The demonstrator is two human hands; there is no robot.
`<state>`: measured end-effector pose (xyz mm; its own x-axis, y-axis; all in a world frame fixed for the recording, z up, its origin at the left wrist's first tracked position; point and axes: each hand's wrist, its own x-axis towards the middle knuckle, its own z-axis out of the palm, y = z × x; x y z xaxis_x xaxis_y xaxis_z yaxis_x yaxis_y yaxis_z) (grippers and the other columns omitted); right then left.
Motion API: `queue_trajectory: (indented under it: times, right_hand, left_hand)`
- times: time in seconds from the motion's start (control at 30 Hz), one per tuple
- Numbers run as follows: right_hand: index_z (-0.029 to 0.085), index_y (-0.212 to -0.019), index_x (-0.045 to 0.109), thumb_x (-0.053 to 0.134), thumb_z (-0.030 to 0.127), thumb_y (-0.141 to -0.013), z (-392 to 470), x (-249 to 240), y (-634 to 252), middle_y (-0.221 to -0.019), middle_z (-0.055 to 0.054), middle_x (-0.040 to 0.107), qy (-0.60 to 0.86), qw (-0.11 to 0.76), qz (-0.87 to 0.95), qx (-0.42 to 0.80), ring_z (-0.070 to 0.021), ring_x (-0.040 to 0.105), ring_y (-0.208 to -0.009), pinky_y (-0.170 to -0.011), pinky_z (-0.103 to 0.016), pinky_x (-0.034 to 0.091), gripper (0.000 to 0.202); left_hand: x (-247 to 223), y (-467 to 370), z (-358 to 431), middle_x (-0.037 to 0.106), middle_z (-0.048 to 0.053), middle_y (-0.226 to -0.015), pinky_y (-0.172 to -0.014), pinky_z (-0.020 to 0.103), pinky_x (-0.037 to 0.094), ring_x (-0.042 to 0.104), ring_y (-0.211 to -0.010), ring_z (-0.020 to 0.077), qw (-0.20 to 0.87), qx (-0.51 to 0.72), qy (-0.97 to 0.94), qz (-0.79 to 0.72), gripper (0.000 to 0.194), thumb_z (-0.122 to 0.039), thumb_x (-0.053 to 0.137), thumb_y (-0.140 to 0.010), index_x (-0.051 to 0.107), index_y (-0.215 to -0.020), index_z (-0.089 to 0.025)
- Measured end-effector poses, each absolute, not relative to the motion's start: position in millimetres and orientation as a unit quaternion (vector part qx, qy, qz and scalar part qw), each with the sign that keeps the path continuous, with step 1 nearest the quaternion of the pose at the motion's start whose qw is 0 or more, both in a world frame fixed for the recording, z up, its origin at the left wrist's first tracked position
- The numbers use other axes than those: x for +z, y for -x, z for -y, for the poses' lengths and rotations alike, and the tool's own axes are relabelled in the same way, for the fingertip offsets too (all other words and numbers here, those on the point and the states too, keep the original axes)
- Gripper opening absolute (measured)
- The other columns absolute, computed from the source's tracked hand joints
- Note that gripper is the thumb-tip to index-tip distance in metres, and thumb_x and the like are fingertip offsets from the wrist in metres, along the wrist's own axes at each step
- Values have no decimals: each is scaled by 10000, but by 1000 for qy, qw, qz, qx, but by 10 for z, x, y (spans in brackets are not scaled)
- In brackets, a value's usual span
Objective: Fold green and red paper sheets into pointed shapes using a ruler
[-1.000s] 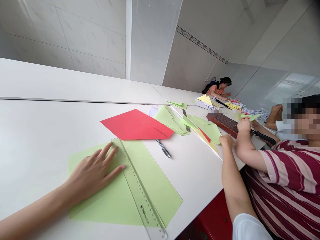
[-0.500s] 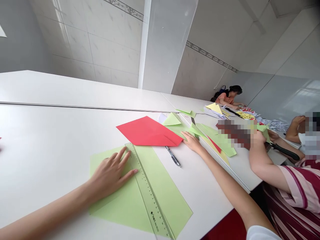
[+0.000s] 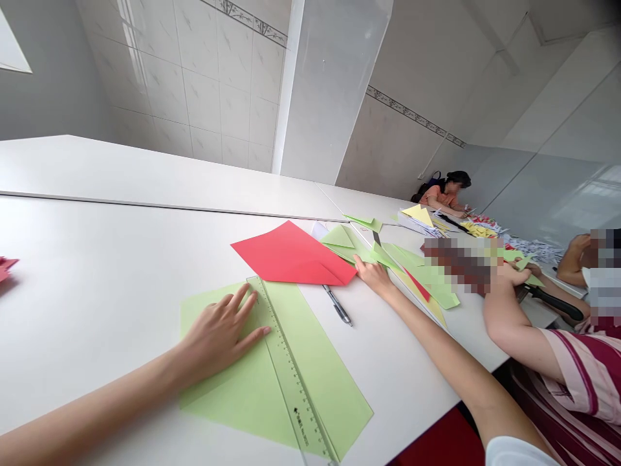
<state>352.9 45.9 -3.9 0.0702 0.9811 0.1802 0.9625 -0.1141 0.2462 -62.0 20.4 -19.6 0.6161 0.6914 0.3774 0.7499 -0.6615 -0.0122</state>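
My left hand lies with fingers spread on a clear plastic ruler and the light green sheet beneath it. The ruler runs slantwise down the sheet. A red folded sheet overlaps the green sheet's far edge and the ruler's tip. Stretched out to the right, my right hand has its fingers bent at the edge of a folded green paper, apparently pinching it; the fingertips are partly hidden. A pen lies between my hands, its far end under the red sheet.
More green and yellow sheets lie right of my right hand. A co-worker's hand holds green paper beside a black-handled knife. Farther off are a paper stack, heaped paper pieces and another person. Red paper lies far left.
My right hand's fingers, stretched flatter before, are now bent in at the folded green paper. My left hand stays on the ruler. The view has shifted slightly, showing more red paper at left.
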Motion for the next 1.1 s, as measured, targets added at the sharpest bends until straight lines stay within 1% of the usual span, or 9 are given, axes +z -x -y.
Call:
queue_trajectory:
  times: [0.13,0.37,0.53,0.67,0.77,0.9,1.0,1.1]
  right_hand:
    - [147,-1193,596,588,355,-968,-466,-79,-3580,-1097,-71,649,-751,13,-638,169,-174,658,-902,-773,-356,575,306]
    - [145,-1171,602,580,367,-971,-466,-133,-3681,-1071,-68,652,-772,-29,-606,188,-170,655,-883,-753,-344,572,300]
    - [143,-1174,598,567,381,-977,-478,-126,-3706,-1040,-63,655,-784,-44,-589,190,-162,653,-849,-734,-333,568,310]
    - [149,-1241,573,533,406,-993,-448,-84,-3629,-1002,-53,662,-771,-36,-611,178,-152,652,-797,-739,-339,560,359]
    - [166,-1282,559,521,425,-995,-417,-37,-3560,-1051,-60,664,-750,-23,-641,162,-162,659,-843,-786,-365,559,388]
    - [180,-1268,571,543,419,-985,-391,25,-3543,-1155,-79,644,-739,-9,-658,148,-184,656,-951,-840,-391,560,372]
    - [173,-1255,577,556,413,-979,-404,43,-3550,-1153,-80,643,-741,7,-655,146,-185,656,-950,-833,-390,565,366]
    - [165,-1243,581,565,391,-978,-442,23,-3535,-1140,-80,644,-746,23,-647,153,-185,657,-942,-819,-385,569,349]
  left_hand:
    - [-188,613,-202,459,206,-1470,-865,462,531,593,-1163,338,89,-163,896,404,786,-690,184,-954,554,-1360,-127]
    - [-179,613,-205,463,184,-1475,-868,449,533,599,-1160,331,92,-160,894,408,751,-681,210,-954,556,-1365,-156]
    - [-185,613,-204,464,200,-1469,-865,466,532,610,-1141,345,91,-168,895,403,788,-690,187,-954,546,-1373,-127]
    - [-199,615,-220,473,216,-1455,-849,481,537,610,-1140,362,88,-179,896,397,819,-708,183,-945,550,-1368,-111]
    - [-207,615,-236,477,215,-1452,-854,484,540,599,-1164,367,84,-187,896,394,822,-721,198,-937,564,-1355,-114]
    - [-201,611,-238,470,222,-1455,-863,487,538,581,-1193,371,82,-186,897,392,837,-717,176,-941,564,-1351,-99]
    - [-192,610,-233,467,227,-1456,-869,490,535,570,-1208,373,85,-179,898,392,874,-722,125,-939,555,-1358,-87]
    - [-187,609,-232,463,219,-1462,-865,474,536,580,-1198,361,88,-174,898,395,867,-722,122,-939,555,-1360,-100]
